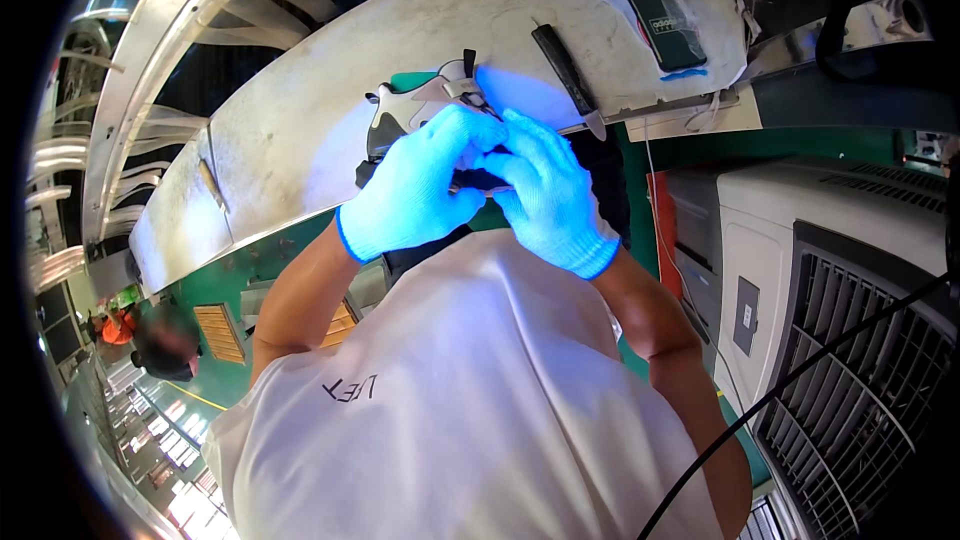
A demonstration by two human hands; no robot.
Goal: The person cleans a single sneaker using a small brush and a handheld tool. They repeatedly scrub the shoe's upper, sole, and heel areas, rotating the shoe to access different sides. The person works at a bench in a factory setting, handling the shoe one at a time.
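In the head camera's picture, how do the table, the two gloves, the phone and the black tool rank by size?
1. Table
2. Left glove and right glove: too alike to rank
3. Phone
4. Black tool, slimmer than the phone

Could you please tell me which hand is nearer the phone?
The right hand, below and left of the phone in view; the left hand is also below it, but farther left.

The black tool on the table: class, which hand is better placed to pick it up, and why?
Probably the right hand. It is nearer the tool, which lies beyond it, toward the right. The left hand is farther left, by the pale piece, and would have to reach across the right.
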